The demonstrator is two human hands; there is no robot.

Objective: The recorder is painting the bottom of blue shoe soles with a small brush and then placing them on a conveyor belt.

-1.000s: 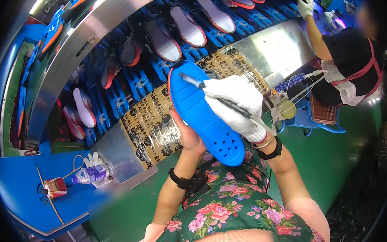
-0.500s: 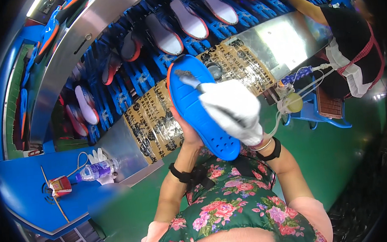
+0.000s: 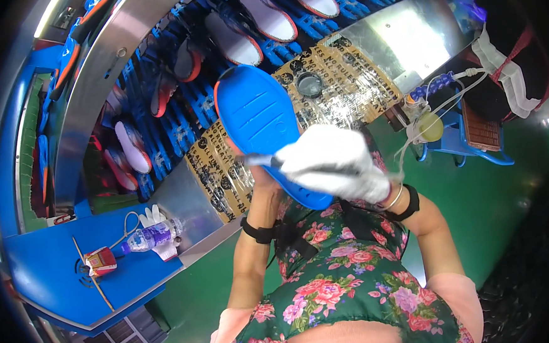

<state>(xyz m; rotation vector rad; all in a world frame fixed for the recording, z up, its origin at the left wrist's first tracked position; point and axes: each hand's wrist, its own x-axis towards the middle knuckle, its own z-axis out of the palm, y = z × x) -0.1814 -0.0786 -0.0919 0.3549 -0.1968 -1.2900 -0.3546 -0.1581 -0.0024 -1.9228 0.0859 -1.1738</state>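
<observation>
My left hand [image 3: 261, 175], bare, grips a blue shoe sole [image 3: 259, 112] by its left edge, fingers behind it. The sole is tilted up in front of me, with grooves in its wide part, small holes near the lower end and an orange-red strip on its left edge. My right hand [image 3: 330, 162], in a white glove and blurred, is closed on a thin dark-handled brush [image 3: 256, 160]. The brush lies across the sole's left edge at mid-length; whether its tip touches the sole I cannot tell. The glove covers part of the sole's lower half.
Behind the sole runs a ledge covered with printed brown tape [image 3: 351, 85], bearing a round dark pot [image 3: 310, 84]. Beyond are several pale soles [image 3: 268, 18] on blue holders. A bottle [image 3: 149, 237] lies left on a blue table [image 3: 41, 267]. A blue stool [image 3: 487, 149] stands right.
The brush has swung from the sole's upper part down to its left edge at mid-length. The sole has shifted slightly up and left. The co-worker's arm at upper right has left view.
</observation>
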